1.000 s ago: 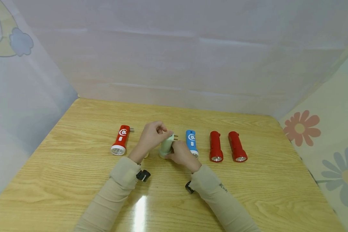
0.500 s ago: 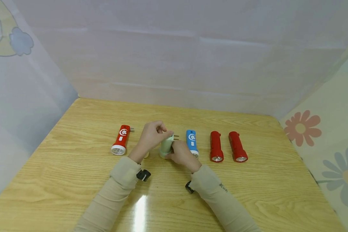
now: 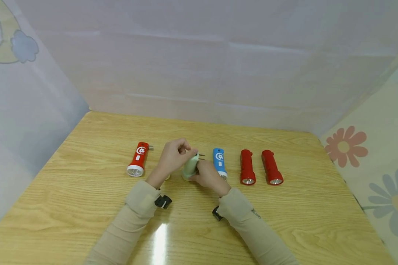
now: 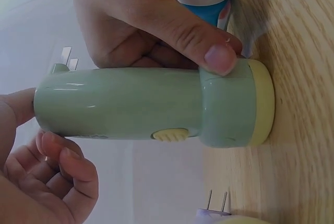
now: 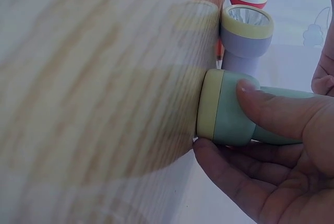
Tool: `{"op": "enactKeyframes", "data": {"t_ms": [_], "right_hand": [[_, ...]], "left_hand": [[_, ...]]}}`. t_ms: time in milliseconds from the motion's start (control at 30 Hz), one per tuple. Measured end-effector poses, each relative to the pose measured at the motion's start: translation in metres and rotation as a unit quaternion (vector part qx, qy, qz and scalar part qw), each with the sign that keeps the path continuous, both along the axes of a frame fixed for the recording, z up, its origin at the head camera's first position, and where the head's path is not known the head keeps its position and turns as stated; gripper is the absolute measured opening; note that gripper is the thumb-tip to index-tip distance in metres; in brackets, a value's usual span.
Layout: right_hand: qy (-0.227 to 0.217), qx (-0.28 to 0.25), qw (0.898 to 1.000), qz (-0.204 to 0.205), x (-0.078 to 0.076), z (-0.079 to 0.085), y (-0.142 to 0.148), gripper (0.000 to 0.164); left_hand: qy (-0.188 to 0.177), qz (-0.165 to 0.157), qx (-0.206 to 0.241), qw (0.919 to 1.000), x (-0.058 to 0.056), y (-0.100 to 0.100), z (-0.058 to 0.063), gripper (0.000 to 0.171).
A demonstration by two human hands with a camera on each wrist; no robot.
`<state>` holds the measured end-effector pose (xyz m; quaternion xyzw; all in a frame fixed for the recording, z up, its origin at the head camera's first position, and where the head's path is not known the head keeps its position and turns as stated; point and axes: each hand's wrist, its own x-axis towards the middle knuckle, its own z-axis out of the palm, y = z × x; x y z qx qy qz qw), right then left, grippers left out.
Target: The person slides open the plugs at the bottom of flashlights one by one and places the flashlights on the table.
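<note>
A pale green flashlight [image 3: 189, 168] with a yellow rim stands lens-down on the table, its two-pronged plug [image 3: 201, 156] folded out to the right. My right hand [image 3: 209, 176] grips it low, thumb pressed on the flared head, as the right wrist view shows. Up at the tail end, my left hand [image 3: 174, 155] pinches it with its fingertips. The left wrist view shows a yellow slide switch [image 4: 171, 134] on its side. A lavender flashlight [image 5: 246, 38] with a yellow rim is mostly hidden behind the left hand in the head view.
Left of the hands lies a red and white flashlight [image 3: 139, 159], plug out. A blue and white flashlight [image 3: 219, 162] is just beyond the right hand. Two red flashlights [image 3: 247, 167] lie farther right. Fabric hangs behind the wooden table [image 3: 318, 206].
</note>
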<state>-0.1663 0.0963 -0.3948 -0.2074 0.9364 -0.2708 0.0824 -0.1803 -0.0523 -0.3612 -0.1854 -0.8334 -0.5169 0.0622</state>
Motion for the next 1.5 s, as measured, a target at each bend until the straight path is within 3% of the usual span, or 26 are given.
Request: {"op": "enactKeyframes", "data": {"t_ms": [167,467,667,800,1067,1267,1500], "right_hand": [[-0.003,-0.007,1.000,-0.005,0.000,0.001,0.000,0.034],[-0.009,-0.001,1.000,-0.006,-0.001,0.001,0.000,0.035],[-0.011,0.002,1.000,-0.007,-0.001,0.001,0.000,0.036],[-0.006,0.004,1.000,-0.005,-0.001,0.000,0.000,0.036],[0.001,-0.002,1.000,0.000,-0.002,-0.001,0.001,0.034],[0.002,-0.004,1.000,0.003,-0.002,0.000,0.002,0.034],[0.001,-0.002,1.000,0.002,-0.002,0.000,0.002,0.035]], "left_hand": [[0.007,-0.014,0.038,0.9992,0.000,-0.002,-0.001,0.015],[-0.056,-0.043,0.076,0.9946,-0.002,-0.008,-0.005,0.011],[-0.073,-0.073,0.095,0.9901,-0.003,-0.013,-0.009,0.010],[-0.089,-0.103,0.110,0.9846,-0.003,-0.018,-0.010,0.014],[-0.103,-0.150,0.100,0.9782,-0.004,-0.026,-0.013,0.033],[-0.105,-0.159,0.104,0.9761,-0.005,-0.028,-0.017,0.037],[-0.076,-0.145,0.100,0.9814,-0.005,-0.026,-0.020,0.031]]}}
